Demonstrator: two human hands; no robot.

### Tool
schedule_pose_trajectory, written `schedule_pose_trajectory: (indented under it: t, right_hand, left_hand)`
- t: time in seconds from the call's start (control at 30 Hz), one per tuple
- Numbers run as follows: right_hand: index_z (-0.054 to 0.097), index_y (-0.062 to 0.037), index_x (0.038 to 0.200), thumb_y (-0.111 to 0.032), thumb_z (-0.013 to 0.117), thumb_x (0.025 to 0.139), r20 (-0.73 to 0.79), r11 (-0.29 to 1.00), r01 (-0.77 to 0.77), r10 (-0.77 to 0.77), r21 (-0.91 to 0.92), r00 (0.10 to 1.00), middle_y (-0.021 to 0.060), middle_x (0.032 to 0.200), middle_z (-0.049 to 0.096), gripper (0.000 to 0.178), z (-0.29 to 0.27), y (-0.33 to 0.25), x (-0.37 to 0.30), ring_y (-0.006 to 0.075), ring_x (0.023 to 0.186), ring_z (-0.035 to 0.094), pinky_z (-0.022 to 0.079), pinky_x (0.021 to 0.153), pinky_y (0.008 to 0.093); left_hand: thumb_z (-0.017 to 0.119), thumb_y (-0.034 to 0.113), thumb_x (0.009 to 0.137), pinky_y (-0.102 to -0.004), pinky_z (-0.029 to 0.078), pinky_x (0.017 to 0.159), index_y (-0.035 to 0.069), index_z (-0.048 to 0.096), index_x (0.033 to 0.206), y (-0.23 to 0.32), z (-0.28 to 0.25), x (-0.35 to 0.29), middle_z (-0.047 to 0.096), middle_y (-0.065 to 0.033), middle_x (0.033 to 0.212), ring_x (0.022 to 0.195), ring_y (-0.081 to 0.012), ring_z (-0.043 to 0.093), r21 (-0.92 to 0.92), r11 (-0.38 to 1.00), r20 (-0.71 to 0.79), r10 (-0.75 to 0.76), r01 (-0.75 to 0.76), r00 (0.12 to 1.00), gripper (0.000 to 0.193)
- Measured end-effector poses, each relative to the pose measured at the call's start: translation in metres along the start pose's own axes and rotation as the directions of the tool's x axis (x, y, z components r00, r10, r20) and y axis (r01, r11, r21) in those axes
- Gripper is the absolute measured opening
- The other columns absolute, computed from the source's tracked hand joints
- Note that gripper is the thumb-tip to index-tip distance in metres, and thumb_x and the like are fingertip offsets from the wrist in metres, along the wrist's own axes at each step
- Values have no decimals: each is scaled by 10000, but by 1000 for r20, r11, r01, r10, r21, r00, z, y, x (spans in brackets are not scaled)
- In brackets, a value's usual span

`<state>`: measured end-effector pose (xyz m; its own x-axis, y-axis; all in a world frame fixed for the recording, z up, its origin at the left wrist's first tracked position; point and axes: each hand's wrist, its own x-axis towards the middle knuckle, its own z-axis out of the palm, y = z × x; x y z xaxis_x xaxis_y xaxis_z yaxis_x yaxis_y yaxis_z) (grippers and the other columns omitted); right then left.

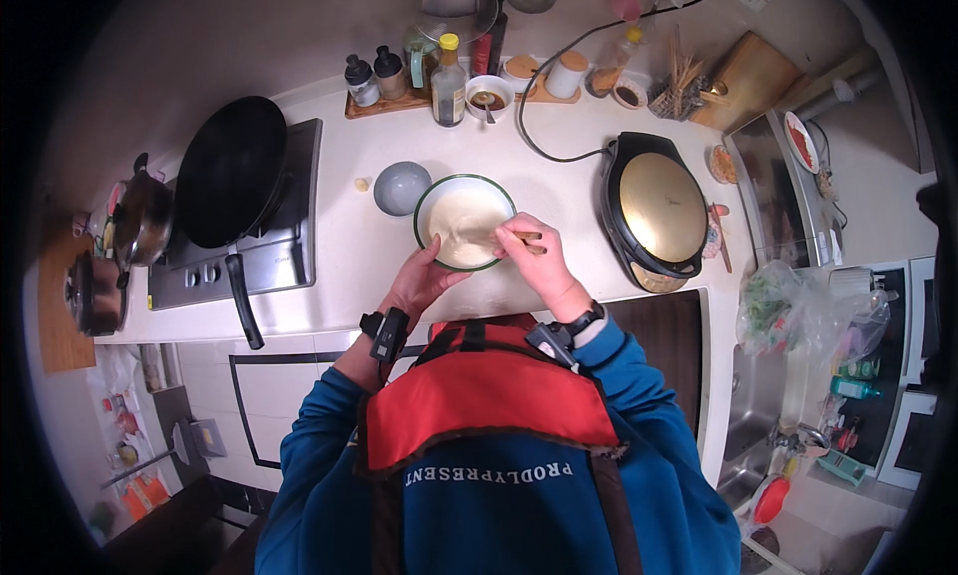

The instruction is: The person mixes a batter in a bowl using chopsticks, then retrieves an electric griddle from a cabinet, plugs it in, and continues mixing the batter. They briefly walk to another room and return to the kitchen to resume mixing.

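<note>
A white bowl with a green rim [417,214] stands on the counter in front of me, with a pale cream-coloured batter [461,216] inside. My left hand [423,280] is closed on the bowl's near left side, thumb at the rim and fingers against the outer wall. In my right hand [539,266] I grip brown chopsticks [535,244] over the bowl's right side. Their lower ends reach into the batter, whose surface shows swirl marks. A small grey bowl [402,189] sits just left of the white one, and a small pale round piece [361,185] lies beside it.
To the left, a black frying pan [232,171] rests on the stove [289,256], its handle jutting toward me. A round electric griddle [661,206] stands right, its cord [534,141] crossing the counter. Behind are a yellow-capped bottle [449,86] and a sauce bowl [490,92].
</note>
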<state>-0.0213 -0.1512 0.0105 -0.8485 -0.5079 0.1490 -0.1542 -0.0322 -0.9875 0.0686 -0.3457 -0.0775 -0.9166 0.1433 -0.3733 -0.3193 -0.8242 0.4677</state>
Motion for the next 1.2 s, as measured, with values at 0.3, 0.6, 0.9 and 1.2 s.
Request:
schedule_pose_trajectory:
  t: [0.3, 0.6, 0.9, 1.2]
  right_hand:
    - [634, 23, 846, -119, 613, 895, 64, 998, 32, -29, -51, 998, 59, 812, 575, 152, -10, -9, 15, 125, 631, 602, 493, 594, 229]
    - [594, 16, 823, -113, 603, 901, 34, 999, -26, 25, 33, 999, 52, 789, 585, 151, -12, -14, 20, 119, 645, 613, 493, 581, 229]
    - [609, 15, 831, -83, 604, 887, 27, 998, -53, 52, 36, 998, 62, 764, 608, 113, -15, -15, 23, 115, 592, 598, 490, 535, 233]
    - [617, 12, 827, -106, 622, 881, 91, 999, -28, 26, 20, 995, 47, 772, 599, 130, -18, -18, 32, 93, 617, 580, 463, 554, 217]
  left_hand:
    - [449, 350, 972, -386, 559, 865, 25, 348, 1343, 4, 10, -1, 507, -163, 1270, 1123, -292, 563, -38, 999, 17, 14, -14, 1000, 504]
    - [450, 343, 972, -390, 560, 864, 33, 336, 1349, 5, 16, -3, 492, -158, 1287, 1131, -292, 557, -52, 999, 37, 9, -7, 999, 501]
    - [460, 369, 962, -389, 546, 884, 40, 333, 1353, 5, 17, -2, 493, -151, 1291, 1146, -287, 548, -34, 999, 43, -11, 12, 999, 527]
    - [457, 383, 961, -385, 532, 907, 36, 330, 1364, 7, 21, -1, 475, -137, 1319, 1167, -273, 532, 12, 1000, 54, 1, -2, 999, 547]
